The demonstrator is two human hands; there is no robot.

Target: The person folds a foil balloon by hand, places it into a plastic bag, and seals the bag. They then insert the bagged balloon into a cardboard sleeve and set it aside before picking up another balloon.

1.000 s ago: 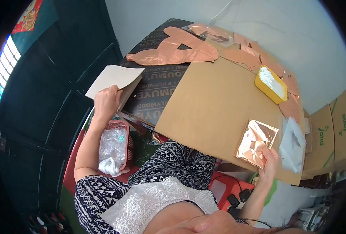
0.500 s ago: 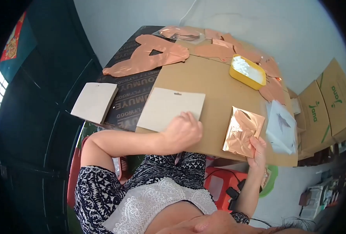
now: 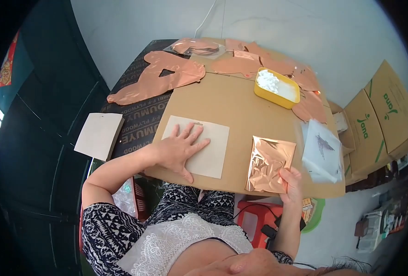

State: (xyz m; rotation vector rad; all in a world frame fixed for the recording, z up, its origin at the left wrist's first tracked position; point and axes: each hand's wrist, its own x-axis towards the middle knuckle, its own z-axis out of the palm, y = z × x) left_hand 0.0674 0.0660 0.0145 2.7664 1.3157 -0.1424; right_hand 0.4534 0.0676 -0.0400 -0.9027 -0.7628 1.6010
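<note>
My left hand (image 3: 177, 149) lies with spread fingers on a whitish card (image 3: 211, 158) with a small slot near its top edge. The card rests on the brown cardboard (image 3: 231, 103) covering the table. At the right, my right hand (image 3: 290, 182) pinches the lower right edge of a shiny copper-coloured foil packet (image 3: 271, 161), thumb on top. A stack of similar whitish cards (image 3: 98, 135) sits at the table's left edge.
A yellow tub (image 3: 277, 98) of white material stands at the back right. Flat copper-coloured balloons (image 3: 167, 78) lie along the back. Clear plastic bags (image 3: 323, 149) are at the right edge. Jana cartons (image 3: 374, 119) stand beyond, and a red stool (image 3: 254, 221) is below.
My left hand has moved left and opened from a closed shape to lie flat on the card. The camera view has shifted slightly. My right hand still holds the foil packet.
</note>
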